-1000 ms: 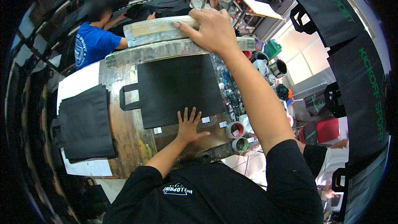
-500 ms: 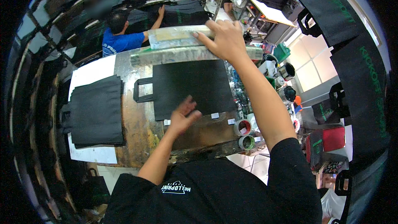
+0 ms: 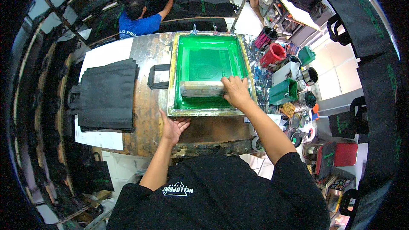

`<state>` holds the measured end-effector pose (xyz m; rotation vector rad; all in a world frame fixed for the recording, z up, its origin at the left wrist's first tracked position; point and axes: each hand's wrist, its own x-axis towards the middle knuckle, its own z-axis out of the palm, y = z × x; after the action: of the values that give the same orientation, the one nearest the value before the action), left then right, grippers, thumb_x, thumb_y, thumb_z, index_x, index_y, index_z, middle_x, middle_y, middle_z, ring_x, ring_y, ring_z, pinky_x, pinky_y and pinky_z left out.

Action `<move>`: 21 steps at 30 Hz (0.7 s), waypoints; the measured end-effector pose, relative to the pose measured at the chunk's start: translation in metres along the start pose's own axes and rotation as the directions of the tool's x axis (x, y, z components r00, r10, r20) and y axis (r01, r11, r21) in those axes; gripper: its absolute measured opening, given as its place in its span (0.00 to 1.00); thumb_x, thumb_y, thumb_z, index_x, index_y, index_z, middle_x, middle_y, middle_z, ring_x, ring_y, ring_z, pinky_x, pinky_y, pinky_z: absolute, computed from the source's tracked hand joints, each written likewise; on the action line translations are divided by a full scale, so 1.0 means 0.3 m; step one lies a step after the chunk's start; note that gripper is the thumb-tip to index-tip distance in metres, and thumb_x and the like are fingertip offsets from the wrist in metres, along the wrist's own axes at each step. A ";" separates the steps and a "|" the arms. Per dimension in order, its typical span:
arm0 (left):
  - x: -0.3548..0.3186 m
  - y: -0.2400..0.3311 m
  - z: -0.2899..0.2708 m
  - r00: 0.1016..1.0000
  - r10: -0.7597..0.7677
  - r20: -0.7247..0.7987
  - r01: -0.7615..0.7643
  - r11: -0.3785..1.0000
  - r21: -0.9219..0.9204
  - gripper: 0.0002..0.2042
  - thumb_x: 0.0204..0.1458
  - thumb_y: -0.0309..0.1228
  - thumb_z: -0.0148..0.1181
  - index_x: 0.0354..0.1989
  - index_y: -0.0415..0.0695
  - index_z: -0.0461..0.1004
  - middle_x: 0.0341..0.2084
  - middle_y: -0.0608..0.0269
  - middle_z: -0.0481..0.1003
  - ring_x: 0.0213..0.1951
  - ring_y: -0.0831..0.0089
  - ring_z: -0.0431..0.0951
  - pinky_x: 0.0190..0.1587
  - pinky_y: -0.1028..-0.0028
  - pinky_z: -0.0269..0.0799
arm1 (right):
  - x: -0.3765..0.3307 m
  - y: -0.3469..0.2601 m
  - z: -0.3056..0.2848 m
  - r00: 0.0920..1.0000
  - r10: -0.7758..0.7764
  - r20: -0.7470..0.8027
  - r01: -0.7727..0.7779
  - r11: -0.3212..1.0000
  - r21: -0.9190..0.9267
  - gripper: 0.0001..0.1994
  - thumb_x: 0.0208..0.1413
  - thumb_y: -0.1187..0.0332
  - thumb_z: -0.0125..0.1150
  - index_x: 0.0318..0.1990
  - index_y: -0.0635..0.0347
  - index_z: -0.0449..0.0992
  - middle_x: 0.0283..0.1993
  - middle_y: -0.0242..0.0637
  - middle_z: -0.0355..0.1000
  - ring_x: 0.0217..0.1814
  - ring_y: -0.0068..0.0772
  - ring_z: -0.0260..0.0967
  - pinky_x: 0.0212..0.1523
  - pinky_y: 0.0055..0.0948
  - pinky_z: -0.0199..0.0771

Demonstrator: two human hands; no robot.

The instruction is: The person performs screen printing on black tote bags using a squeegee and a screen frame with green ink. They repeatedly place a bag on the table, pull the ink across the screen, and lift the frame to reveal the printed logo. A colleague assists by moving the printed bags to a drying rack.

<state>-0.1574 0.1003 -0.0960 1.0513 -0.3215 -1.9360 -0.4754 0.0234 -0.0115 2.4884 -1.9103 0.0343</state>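
Note:
A screen-printing frame (image 3: 172,81) with a green mesh lies flat on the worn wooden table (image 3: 145,55). It covers a black bag whose handle (image 3: 156,76) sticks out at the left. My right hand (image 3: 235,91) grips a wooden squeegee (image 3: 200,88) resting across the near part of the green mesh. My left hand (image 3: 172,127) lies flat with spread fingers on the table, just before the frame's near left corner.
A stack of black bags (image 3: 106,93) lies on white paper at the table's left. Ink tubs, a red bucket (image 3: 272,54) and green containers (image 3: 284,91) crowd the right side. Another person in a blue shirt (image 3: 138,22) works beyond the table. Black bags hang all around.
The frame has come down from its raised position onto the black bag. My right hand moved from the frame's top to the squeegee; my left hand slid off the bag onto the table.

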 end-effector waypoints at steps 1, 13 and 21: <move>0.004 -0.012 -0.019 1.000 -0.013 0.008 0.013 1.000 0.006 0.64 0.51 0.84 0.39 0.82 0.42 0.31 0.77 0.28 0.43 0.75 0.28 0.51 0.73 0.43 0.60 | -0.006 -0.007 -0.005 1.000 -0.004 0.006 0.004 1.000 0.028 0.33 0.45 0.62 0.80 0.60 0.48 0.69 0.51 0.40 0.73 0.58 0.47 0.70 0.55 0.58 0.64; 0.048 -0.058 -0.018 0.983 -0.089 -0.159 0.100 0.993 0.057 0.65 0.52 0.84 0.30 0.80 0.36 0.24 0.76 0.21 0.33 0.76 0.26 0.46 0.73 0.45 0.60 | -0.087 -0.046 0.163 0.999 -0.041 0.031 0.041 0.999 0.005 0.30 0.43 0.64 0.79 0.55 0.48 0.72 0.48 0.36 0.70 0.55 0.43 0.68 0.56 0.52 0.61; 0.038 -0.038 -0.003 0.981 -0.104 -0.165 0.124 0.985 0.117 0.66 0.52 0.84 0.31 0.80 0.34 0.31 0.77 0.25 0.42 0.76 0.31 0.52 0.73 0.46 0.61 | 0.380 0.127 0.260 0.983 -0.024 -0.184 0.017 0.999 -0.039 0.18 0.52 0.69 0.66 0.51 0.44 0.75 0.45 0.33 0.72 0.52 0.39 0.70 0.50 0.51 0.62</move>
<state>-0.1662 0.0978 -0.1093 1.3251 -0.3033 -1.9388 -0.4817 -0.0978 -0.0877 2.3863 -1.7962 0.2191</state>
